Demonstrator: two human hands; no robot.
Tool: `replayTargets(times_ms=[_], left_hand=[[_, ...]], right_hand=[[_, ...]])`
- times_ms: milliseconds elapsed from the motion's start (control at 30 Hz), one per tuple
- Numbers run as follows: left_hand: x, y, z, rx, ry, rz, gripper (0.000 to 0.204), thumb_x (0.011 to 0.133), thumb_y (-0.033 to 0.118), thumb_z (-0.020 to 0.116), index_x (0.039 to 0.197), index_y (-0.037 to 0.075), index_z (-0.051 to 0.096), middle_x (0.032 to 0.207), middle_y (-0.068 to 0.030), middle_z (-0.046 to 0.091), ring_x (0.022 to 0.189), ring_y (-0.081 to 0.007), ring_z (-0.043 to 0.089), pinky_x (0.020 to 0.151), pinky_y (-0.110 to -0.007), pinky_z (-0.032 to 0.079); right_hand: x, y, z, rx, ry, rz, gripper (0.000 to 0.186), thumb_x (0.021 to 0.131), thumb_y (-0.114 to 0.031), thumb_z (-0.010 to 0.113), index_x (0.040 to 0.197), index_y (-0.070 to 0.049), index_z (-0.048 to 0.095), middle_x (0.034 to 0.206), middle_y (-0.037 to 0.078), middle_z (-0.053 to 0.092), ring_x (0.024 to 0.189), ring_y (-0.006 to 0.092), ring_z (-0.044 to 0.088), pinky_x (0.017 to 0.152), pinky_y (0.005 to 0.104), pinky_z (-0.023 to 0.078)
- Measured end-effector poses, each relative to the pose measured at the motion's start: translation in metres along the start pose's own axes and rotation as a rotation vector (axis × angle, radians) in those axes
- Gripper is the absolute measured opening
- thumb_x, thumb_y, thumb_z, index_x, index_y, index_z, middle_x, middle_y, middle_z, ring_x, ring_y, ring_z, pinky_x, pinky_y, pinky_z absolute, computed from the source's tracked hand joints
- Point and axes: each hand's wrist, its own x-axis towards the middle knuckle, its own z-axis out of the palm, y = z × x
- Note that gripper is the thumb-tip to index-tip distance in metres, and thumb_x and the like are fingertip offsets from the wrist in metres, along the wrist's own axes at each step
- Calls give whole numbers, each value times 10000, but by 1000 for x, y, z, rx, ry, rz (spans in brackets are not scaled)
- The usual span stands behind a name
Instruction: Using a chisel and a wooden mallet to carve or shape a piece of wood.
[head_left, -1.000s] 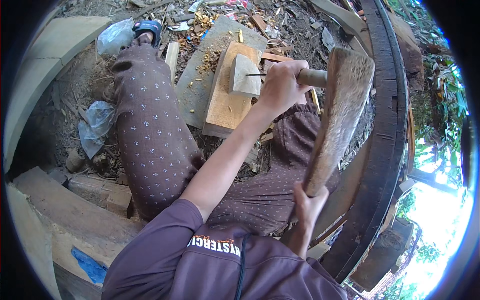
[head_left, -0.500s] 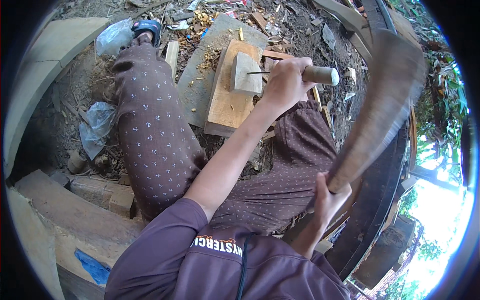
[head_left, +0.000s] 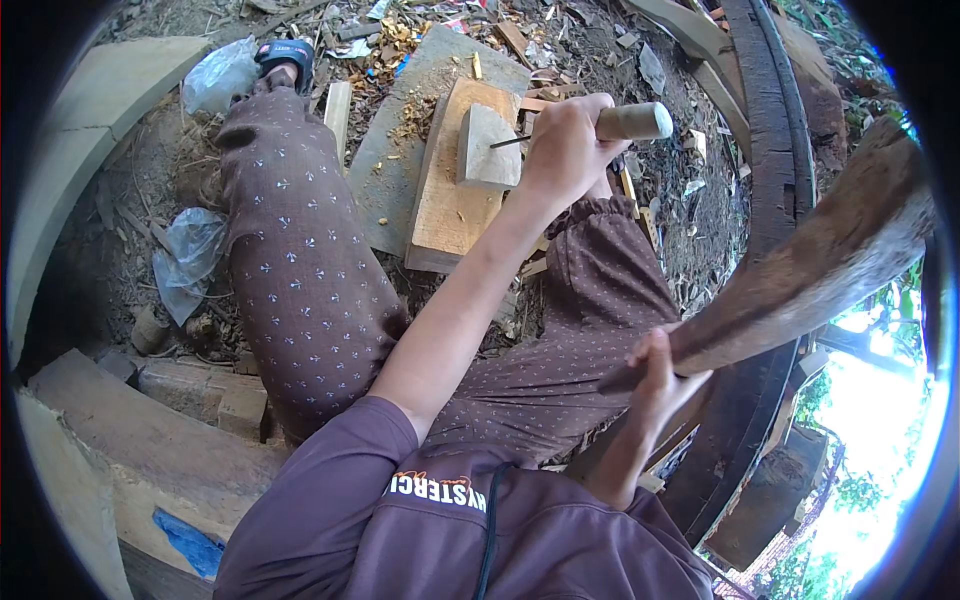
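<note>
The left hand [head_left: 565, 150] grips a chisel [head_left: 600, 128], tip lying leftward on the small block [head_left: 487, 148], while the right hand [head_left: 660, 375] clasps a raised wooden mallet [head_left: 810, 275] well apart.

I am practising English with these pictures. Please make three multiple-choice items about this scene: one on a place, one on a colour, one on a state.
1. Where does the small grey block lie?
A. on the wooden board
B. on the plastic bag
C. on the person's knee

2. What colour are the patterned trousers?
A. white
B. brown
C. green

3. How is the wooden mallet held?
A. lying flat on the ground
B. resting on the chisel
C. raised off to the side, apart from the chisel

Answers:
1 A, the block sits on the wooden board between the legs.
2 B, the cloth is brown with small pale marks.
3 C, the right hand grips the mallet away from the chisel, which the left hand holds with its tip at the block.
</note>
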Motion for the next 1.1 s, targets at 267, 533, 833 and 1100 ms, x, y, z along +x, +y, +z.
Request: replayTargets(times_ms=[267, 533, 833, 1100], left_hand=[[5, -13, -3, 39, 82, 50, 185, 760, 133, 747, 834, 9, 630, 741, -148, 668, 710, -288, 678, 650, -369, 511], [5, -8, -2, 17, 33, 9, 163, 758, 108, 734, 792, 13, 606, 725, -150, 656, 706, -300, 673, 642, -387, 502], [0, -4, 1, 23, 21, 45, 183, 753, 84, 727, 755, 3, 563, 686, -140, 622, 659, -272, 642, 615, -378, 484], [-5, -9, -1, 72, 26, 71, 190, 746, 99, 737, 773, 9, 571, 727, -149, 617, 717, -305, 623, 679, -394, 486]], right_hand=[[15, -4, -8, -368, -51, 104, 126, 736, -55, 692, 687, -13, 585, 582, 20, 572, 470, 83, 509, 466, 232, 398], [8, 11, -3, -367, -195, 191, 108, 735, -56, 676, 709, -22, 577, 574, 8, 557, 493, 63, 500, 459, 230, 384], [3, 14, -7, -100, -172, 21, 76, 756, -40, 649, 721, 2, 596, 578, 32, 576, 487, 102, 542, 465, 240, 418], [6, -13, -11, -99, -114, 96, 75, 738, 0, 640, 708, 19, 574, 595, 38, 564, 485, 109, 523, 489, 242, 436]])
